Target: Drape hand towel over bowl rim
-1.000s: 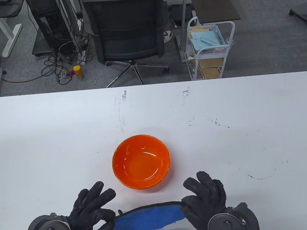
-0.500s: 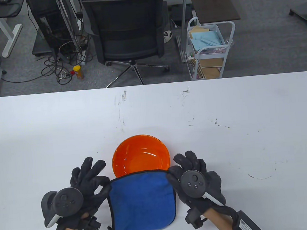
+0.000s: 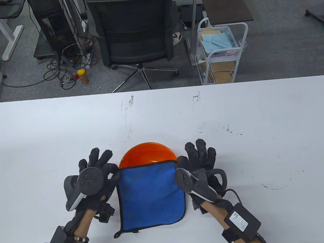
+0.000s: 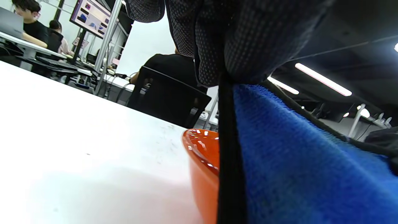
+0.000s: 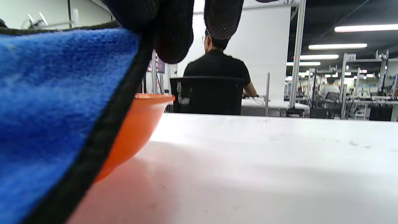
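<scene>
A blue hand towel with a black edge hangs spread between my two hands over the near half of an orange bowl. My left hand pinches its far left corner and my right hand pinches its far right corner. The towel's lower edge trails on the table toward me. The left wrist view shows the towel beside the bowl's rim. The right wrist view shows the towel in front of the bowl.
The white table stretches wide on both sides and beyond the bowl. A black office chair and a white cart stand on the floor past the far edge.
Both hands have lifted the towel and carried it away from me, from in front of the bowl to over the bowl's near half. The towel has unfolded to hang flat.
</scene>
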Motion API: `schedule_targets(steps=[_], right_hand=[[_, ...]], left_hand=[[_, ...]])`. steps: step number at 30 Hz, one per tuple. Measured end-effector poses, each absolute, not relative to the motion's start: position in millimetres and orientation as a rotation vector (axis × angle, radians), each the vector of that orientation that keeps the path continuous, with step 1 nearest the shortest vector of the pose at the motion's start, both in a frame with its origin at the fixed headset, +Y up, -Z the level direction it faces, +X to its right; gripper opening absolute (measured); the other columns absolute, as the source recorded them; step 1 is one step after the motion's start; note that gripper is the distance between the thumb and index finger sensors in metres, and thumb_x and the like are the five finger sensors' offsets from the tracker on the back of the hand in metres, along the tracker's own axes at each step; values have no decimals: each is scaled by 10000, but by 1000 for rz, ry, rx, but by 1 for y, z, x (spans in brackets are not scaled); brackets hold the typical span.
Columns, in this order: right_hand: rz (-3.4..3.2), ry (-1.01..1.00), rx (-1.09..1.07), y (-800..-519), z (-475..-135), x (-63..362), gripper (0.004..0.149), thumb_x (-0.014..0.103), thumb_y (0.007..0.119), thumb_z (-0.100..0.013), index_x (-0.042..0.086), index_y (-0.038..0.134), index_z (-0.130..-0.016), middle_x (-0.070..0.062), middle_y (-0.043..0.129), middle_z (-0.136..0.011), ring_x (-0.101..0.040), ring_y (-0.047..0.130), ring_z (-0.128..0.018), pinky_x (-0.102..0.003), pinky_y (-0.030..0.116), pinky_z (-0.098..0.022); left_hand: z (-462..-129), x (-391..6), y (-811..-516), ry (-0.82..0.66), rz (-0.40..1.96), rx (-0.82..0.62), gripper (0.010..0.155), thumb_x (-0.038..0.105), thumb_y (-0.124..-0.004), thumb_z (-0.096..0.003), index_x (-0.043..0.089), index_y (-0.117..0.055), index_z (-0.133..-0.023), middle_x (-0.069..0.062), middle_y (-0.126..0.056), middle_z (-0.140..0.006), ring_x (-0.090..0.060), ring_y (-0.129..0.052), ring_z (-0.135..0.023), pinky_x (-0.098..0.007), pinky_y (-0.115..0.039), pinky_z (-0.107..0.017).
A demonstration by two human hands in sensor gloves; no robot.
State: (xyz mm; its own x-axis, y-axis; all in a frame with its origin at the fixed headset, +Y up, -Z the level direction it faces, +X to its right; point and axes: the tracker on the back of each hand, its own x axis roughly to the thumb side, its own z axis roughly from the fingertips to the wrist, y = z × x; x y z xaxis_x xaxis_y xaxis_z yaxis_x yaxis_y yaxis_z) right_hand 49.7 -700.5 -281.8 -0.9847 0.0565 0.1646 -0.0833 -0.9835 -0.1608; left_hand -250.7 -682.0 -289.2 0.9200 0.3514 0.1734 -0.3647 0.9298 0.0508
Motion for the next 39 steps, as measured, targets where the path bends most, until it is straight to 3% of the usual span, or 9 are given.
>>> schedule_targets(steps=[8,20,26,28,33,39], right_hand=[[3120,-223,213,-714,-299,35,396,414,677,-611,193,727,-936,-213,461,-1163,-594,278,-1069,-806,236,-668],[3130,-234,156,-721,-309,29,421,386,715,-602,177,659,-964,-212,448,-1160,-590,285,-1069,-804,225,-664],[3166,-173,163,-724,-311,25,610,393,676,-618,104,466,-1112,-232,368,-1174,-603,229,-1065,-810,191,-654],[3171,-150,163,-725,-312,24,616,388,668,-623,100,450,-1122,-234,355,-1177,-604,216,-1065,-810,182,-653],[3173,-113,166,-724,-314,24,635,396,661,-624,98,425,-1132,-236,339,-1180,-606,202,-1062,-809,177,-654],[3173,-94,170,-725,-314,27,653,434,626,-624,92,415,-1139,-259,281,-1182,-605,136,-1052,-808,165,-649]], left_hand=[[-312,-241,-687,-52,269,29,395,392,-918,-495,126,-909,-788,-40,-674,-1154,-405,-434,-1152,-732,-230,-741],[-322,-220,-701,21,120,-9,389,401,-905,-499,119,-894,-767,-53,-649,-1164,-409,-420,-1152,-724,-226,-745],[-322,-214,-702,39,68,14,395,417,-903,-498,134,-882,-772,-53,-633,-1172,-406,-419,-1153,-719,-228,-751],[-322,-212,-702,44,63,9,421,427,-910,-495,139,-866,-799,-63,-613,-1181,-413,-409,-1152,-720,-224,-749],[-320,-210,-705,25,43,-9,674,449,-901,-498,135,-679,-1052,-75,-497,-1223,-414,-334,-1157,-715,-205,-746],[-319,-211,-706,1,65,-30,743,473,-867,-513,158,-569,-1117,-56,-426,-1238,-372,-260,-1152,-689,-190,-746]])
